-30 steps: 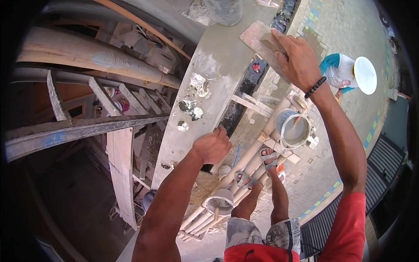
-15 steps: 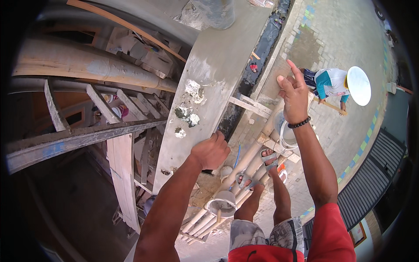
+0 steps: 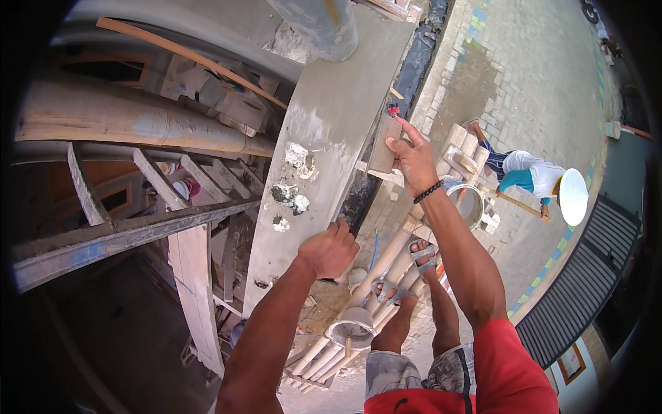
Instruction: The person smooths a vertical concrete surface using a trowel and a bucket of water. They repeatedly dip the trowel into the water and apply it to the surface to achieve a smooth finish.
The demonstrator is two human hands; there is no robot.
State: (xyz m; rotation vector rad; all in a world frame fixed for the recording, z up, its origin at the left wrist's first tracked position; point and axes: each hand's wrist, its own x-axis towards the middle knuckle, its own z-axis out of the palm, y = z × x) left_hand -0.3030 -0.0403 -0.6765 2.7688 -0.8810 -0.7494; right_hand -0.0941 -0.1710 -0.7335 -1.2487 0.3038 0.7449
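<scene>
My right hand (image 3: 416, 162) grips a flat, worn float (image 3: 383, 141) against the outer edge of the grey cement ledge (image 3: 331, 83), its index finger stretched along the tool. My left hand (image 3: 329, 247) has its fingers curled over the same edge lower down. White and dark lumpy patches (image 3: 296, 157) lie on the ledge's surface, left of both hands. A dark channel (image 3: 362, 193) runs below the edge, partly hidden by my hands.
My sandalled feet (image 3: 420, 255) rest on bamboo poles (image 3: 369, 283) with buckets (image 3: 463, 210) (image 3: 352, 324) among them. Left are a wooden ladder-like frame (image 3: 131, 221) and an open drop. Right, below, a person in a white hat (image 3: 531, 179) holds a wooden piece over paving.
My right hand and float have moved left onto the ledge edge, away from the upper right. My left hand stays on the edge. The person below has bent over with the wooden piece.
</scene>
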